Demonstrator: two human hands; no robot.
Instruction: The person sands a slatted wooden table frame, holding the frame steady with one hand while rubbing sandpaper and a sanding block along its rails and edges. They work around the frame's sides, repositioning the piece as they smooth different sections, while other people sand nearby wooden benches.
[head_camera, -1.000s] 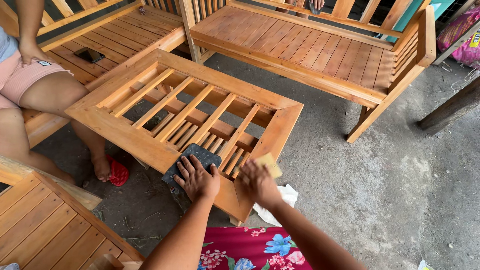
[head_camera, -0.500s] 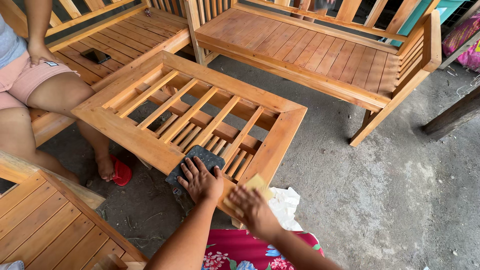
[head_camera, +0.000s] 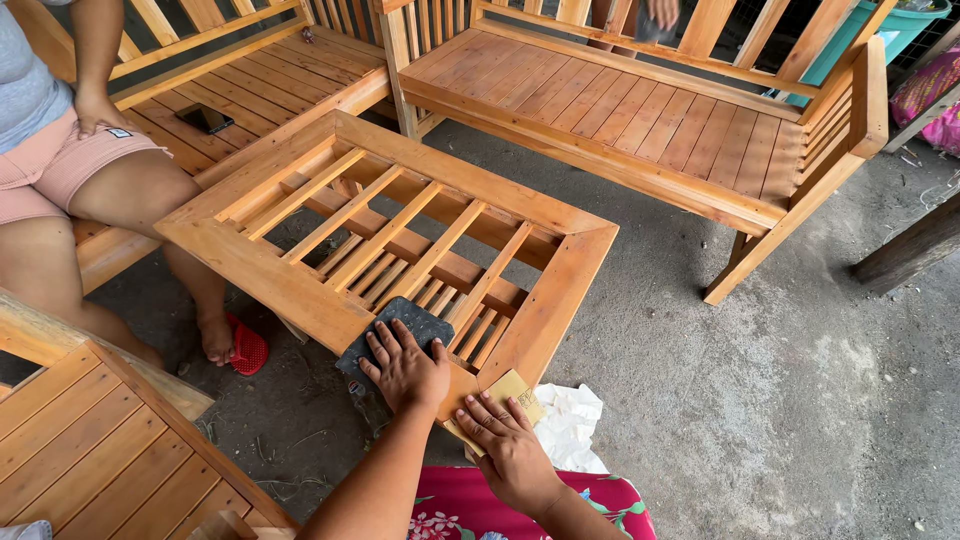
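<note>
A slatted wooden table frame (head_camera: 270, 272) stands in front of me on the concrete floor. My left hand (head_camera: 405, 368) lies flat, fingers spread, on a dark grey sanding pad (head_camera: 410, 320) that rests on the frame's near rail. My right hand (head_camera: 508, 447) presses a tan sheet of sandpaper (head_camera: 510, 388) against the frame's near right corner, fingers laid over the sheet. Both forearms reach in from the bottom edge, above my floral red garment (head_camera: 470, 505).
A wooden bench (head_camera: 640, 110) stands behind the frame, another bench (head_camera: 260, 75) at the left with a dark phone (head_camera: 204, 118) on it. A seated person (head_camera: 80, 180) sits at left, foot by a red sandal (head_camera: 246, 347). Crumpled white paper (head_camera: 568, 420) lies near my right hand.
My right hand has pulled the sandpaper back along the corner toward me, from the rail's top to its near edge. My left hand stays on the dark pad.
</note>
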